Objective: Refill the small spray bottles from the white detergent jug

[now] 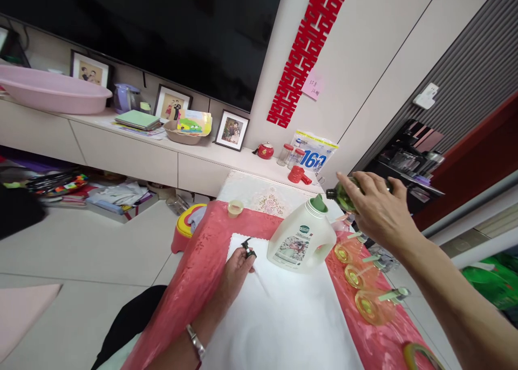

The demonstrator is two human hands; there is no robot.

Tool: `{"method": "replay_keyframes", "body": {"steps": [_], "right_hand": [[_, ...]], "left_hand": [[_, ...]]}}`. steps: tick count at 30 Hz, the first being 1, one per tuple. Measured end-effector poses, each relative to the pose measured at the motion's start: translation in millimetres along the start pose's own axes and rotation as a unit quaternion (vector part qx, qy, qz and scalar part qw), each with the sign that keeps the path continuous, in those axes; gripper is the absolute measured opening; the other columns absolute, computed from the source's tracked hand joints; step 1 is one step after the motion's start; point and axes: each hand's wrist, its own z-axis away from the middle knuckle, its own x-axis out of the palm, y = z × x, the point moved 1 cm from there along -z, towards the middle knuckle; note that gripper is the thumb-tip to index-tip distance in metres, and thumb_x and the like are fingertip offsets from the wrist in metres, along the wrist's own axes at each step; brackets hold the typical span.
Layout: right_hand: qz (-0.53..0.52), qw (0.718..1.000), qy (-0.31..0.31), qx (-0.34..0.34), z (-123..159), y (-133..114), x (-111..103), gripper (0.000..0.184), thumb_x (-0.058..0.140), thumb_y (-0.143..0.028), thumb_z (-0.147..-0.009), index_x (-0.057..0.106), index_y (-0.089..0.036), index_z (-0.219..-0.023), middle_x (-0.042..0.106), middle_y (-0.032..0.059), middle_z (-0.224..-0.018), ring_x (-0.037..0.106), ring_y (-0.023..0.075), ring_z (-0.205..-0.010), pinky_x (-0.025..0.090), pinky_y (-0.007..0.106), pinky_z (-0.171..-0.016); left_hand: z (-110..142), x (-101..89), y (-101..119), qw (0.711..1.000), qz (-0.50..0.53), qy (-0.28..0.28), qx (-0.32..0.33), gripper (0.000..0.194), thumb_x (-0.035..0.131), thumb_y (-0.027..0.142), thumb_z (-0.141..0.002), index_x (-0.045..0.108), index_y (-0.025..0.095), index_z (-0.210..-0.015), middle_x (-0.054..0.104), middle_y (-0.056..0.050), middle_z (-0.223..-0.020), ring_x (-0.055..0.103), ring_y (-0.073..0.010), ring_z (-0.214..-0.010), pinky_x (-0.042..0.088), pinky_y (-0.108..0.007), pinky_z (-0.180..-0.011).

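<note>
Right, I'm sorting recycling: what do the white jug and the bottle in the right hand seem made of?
The jug: probably plastic, milky and softly glossy, judging by its moulded grip hole and threaded neck. The bottle in the right hand: green and shiny, either glass or plastic; its see-through side fits both.

Left forearm [216, 310] reaching up from bottom edge of view, bare, silver-coloured bangle [195, 342] round left wrist. Left hand [238, 266] low over table [200, 267], nearer its left edge than right; fingers curled in, closed in pinch grip. Right forearm [449, 283] slanting in from lower right corner of view, bare, wrist without bangle's match. Right hand [380, 211] raised higher, out by table's right edge toward far end; back of hand showing, fingers bent, parted slightly, closed in wrapping grip. Hands well apart.
</note>
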Motion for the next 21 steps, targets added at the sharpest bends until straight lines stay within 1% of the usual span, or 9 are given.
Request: {"method": "replay_keyframes", "body": {"steps": [3,5,7,9,11,13,17,19,21], "right_hand": [[-0.152,0.984,0.052,0.082,32.5,-8.4,-5.3,0.079,0.057,-0.022,-0.082,0.035,-0.02,-0.158,0.048,0.016,-0.142,0.049,0.0369,-0.127,0.04,0.062,-0.102],[-0.289,0.947,0.08,0.113,60.7,-26.6,-10.2,0.08,0.057,-0.038,-0.09,0.028,-0.023,-0.163,0.047,0.0145,-0.146,0.049,0.0378,-0.128,0.043,0.059,-0.102],[-0.424,0.891,0.081,0.14,90.5,-53.5,-11.5,0.085,0.062,-0.051,-0.094,0.021,-0.028,-0.166,0.046,0.0101,-0.149,0.051,0.0355,-0.13,0.045,0.055,-0.106],[-0.501,0.844,0.059,0.183,118.2,-83.7,-5.9,0.092,0.068,-0.06,-0.093,0.021,-0.032,-0.167,0.045,0.0078,-0.151,0.052,0.0351,-0.132,0.049,0.05,-0.105],[-0.562,0.797,0.027,0.218,141.1,-112.0,7.6,0.096,0.072,-0.064,-0.089,0.022,-0.035,-0.166,0.045,0.0057,-0.152,0.051,0.0345,-0.134,0.053,0.048,-0.103],[-0.615,0.749,-0.008,0.247,158.1,-134.9,27.1,0.099,0.075,-0.065,-0.086,0.023,-0.038,-0.166,0.044,0.0045,-0.152,0.048,0.0349,-0.136,0.053,0.051,-0.104],[-0.709,0.639,-0.06,0.291,178.9,-162.6,68.3,0.109,0.083,-0.062,-0.077,0.025,-0.034,-0.165,0.043,0.0075,-0.152,0.044,0.0357,-0.14,0.044,0.058,-0.113],[-0.759,0.572,-0.076,0.302,186.3,-171.8,83.7,0.113,0.087,-0.059,-0.073,0.026,-0.031,-0.165,0.041,0.0093,-0.153,0.045,0.0346,-0.139,0.044,0.056,-0.115],[-0.801,0.504,-0.086,0.31,192.8,-181.2,94.4,0.115,0.091,-0.055,-0.07,0.028,-0.03,-0.163,0.039,0.0097,-0.155,0.048,0.0329,-0.137,0.048,0.051,-0.112]], "left_hand": [[1.6,1.0,3.8,1.0,0.001,-0.001,-0.003,0.045,0.078,0.051,-0.062,0.065,0.019,-0.09,0.07,-0.003,-0.085,0.066,-0.019,-0.073,0.053,-0.028,-0.062],[2.4,1.4,5.1,1.0,-0.001,0.0,-0.004,0.043,0.079,0.05,-0.064,0.064,0.019,-0.09,0.069,-0.002,-0.085,0.064,-0.0167,-0.071,0.052,-0.027,-0.063],[2.9,1.7,5.3,1.0,-0.004,0.004,-0.002,0.043,0.079,0.049,-0.064,0.064,0.019,-0.09,0.068,0.001,-0.082,0.062,-0.0145,-0.067,0.051,-0.027,-0.063],[3.3,1.8,5.0,1.0,-0.008,0.008,0.001,0.043,0.08,0.048,-0.064,0.064,0.019,-0.091,0.067,0.002,-0.08,0.06,-0.0129,-0.064,0.05,-0.026,-0.063],[3.5,1.6,4.5,1.0,-0.013,0.01,0.006,0.041,0.08,0.047,-0.065,0.064,0.018,-0.089,0.067,0.002,-0.08,0.059,-0.0118,-0.063,0.049,-0.026,-0.064],[3.1,1.0,4.0,1.0,-0.02,0.011,0.012,0.038,0.081,0.045,-0.066,0.065,0.018,-0.089,0.067,0.002,-0.08,0.06,-0.0113,-0.065,0.049,-0.025,-0.066],[-0.1,-0.9,0.9,1.0,-0.025,0.011,0.015,0.04,0.085,0.043,-0.064,0.066,0.017,-0.087,0.066,0.004,-0.075,0.06,-0.0095,-0.061,0.047,-0.024,-0.064],[-2.8,-1.7,-0.7,1.0,-0.019,0.009,0.011,0.043,0.088,0.044,-0.062,0.066,0.016,-0.087,0.066,0.004,-0.074,0.059,-0.0085,-0.059,0.047,-0.023,-0.062],[-4.9,-2.1,-0.3,1.0,-0.005,0.008,0.007,0.047,0.091,0.045,-0.059,0.067,0.016,-0.088,0.068,0.003,-0.076,0.061,-0.0088,-0.061,0.049,-0.023,-0.062]]}}
